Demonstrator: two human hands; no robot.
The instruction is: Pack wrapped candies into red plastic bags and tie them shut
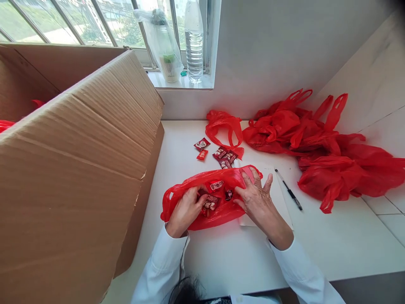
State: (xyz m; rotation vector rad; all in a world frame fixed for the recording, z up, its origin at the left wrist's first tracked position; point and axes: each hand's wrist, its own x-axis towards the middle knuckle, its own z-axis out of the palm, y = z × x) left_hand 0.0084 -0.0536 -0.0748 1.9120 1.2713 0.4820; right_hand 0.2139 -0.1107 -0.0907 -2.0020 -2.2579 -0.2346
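Note:
A red plastic bag lies with its mouth spread wide on the white table, several small wrapped snack packets inside it. My left hand reaches in over the bag's left side, thumb and fingers curled round the edge of a dark red snack packet; some fingertips are hidden. Another, brighter red packet and a small dark packet show in the bag. At the right end of the mouth, my right hand rests on the bag with its fingers spread.
Loose packets and a crumpled red bag lie behind. White paper and a black pen sit to the right, before a heap of red bags. A large cardboard box blocks the left; a water bottle stands on the sill.

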